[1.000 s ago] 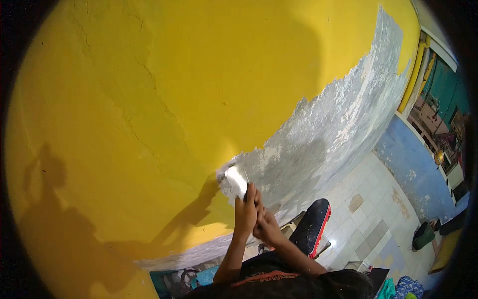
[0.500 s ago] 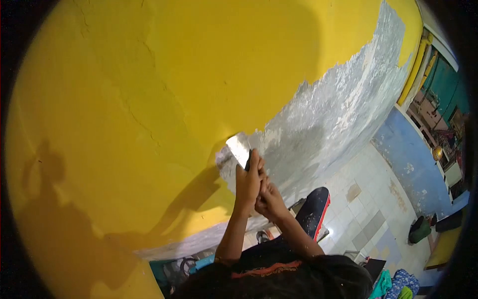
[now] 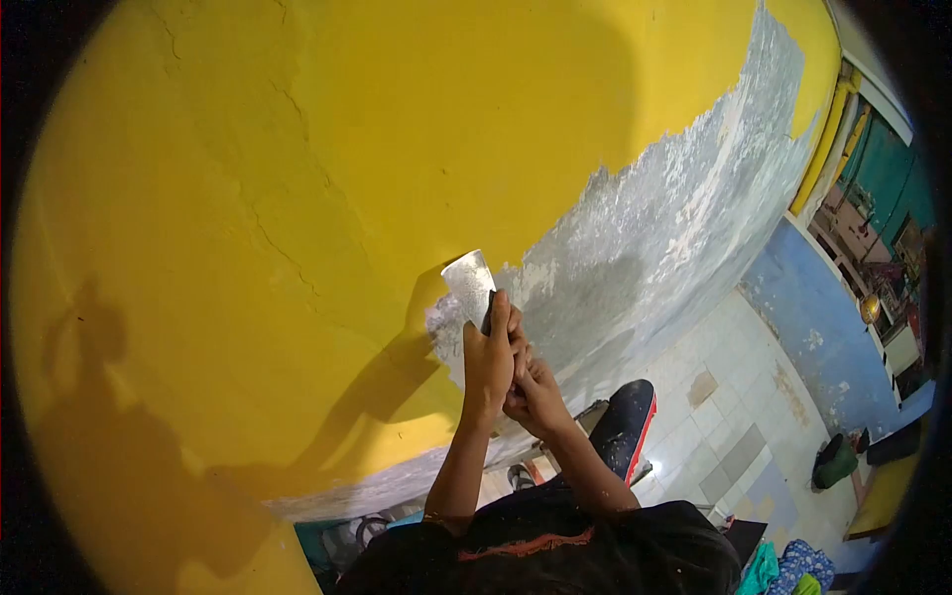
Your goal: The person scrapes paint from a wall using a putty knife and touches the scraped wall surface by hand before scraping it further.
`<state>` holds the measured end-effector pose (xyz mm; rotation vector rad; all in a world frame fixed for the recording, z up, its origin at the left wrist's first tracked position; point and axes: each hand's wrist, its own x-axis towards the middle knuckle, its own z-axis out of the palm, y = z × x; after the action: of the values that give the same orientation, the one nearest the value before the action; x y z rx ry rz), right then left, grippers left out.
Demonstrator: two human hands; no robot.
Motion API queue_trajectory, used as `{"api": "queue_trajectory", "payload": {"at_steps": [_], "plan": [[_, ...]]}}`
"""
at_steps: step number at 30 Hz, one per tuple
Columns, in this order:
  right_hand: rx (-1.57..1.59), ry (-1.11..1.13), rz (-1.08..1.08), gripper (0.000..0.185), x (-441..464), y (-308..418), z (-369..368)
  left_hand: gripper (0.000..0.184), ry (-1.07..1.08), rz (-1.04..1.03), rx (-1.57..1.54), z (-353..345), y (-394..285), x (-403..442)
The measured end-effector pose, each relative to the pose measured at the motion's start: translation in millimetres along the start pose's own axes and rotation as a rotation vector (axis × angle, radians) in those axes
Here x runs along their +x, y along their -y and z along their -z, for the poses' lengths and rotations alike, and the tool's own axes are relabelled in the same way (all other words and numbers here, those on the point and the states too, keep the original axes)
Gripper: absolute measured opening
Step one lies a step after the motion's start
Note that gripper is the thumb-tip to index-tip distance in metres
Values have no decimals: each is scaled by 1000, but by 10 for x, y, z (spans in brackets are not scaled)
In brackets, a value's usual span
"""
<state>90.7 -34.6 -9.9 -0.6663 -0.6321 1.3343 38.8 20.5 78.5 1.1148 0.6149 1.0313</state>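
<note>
A scraper with a wide metal blade and dark handle lies against the yellow wall, its edge at the border of the bare grey patch. My left hand is closed round the handle close to the blade, thumb and fingers along it. Just behind and below, my right hand is closed on the handle's rear end, touching the left hand. Most of the handle is hidden by my fingers. Ragged paint edges run from the blade up to the right.
My dark shoe with a red edge is below the wall. Beyond it stretches a tiled floor. A low blue wall stands at right, with a dark green item near its foot. Cloths lie at bottom right.
Both hands and the scraper have shifted slightly up and left along the wall. The blade's edge now sits a little farther over the yellow paint. The grip looks the same.
</note>
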Motion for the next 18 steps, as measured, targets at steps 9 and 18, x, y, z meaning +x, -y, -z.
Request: {"api": "queue_trajectory", "payload": {"at_steps": [9,18], "plan": [[-5,-39,-92,36,-595,-343,248,40,-14,222,-68,113,464,-458],[29,-48,-120,37,-168,-37,65,41,36,137,-57,79,150,-11]]}}
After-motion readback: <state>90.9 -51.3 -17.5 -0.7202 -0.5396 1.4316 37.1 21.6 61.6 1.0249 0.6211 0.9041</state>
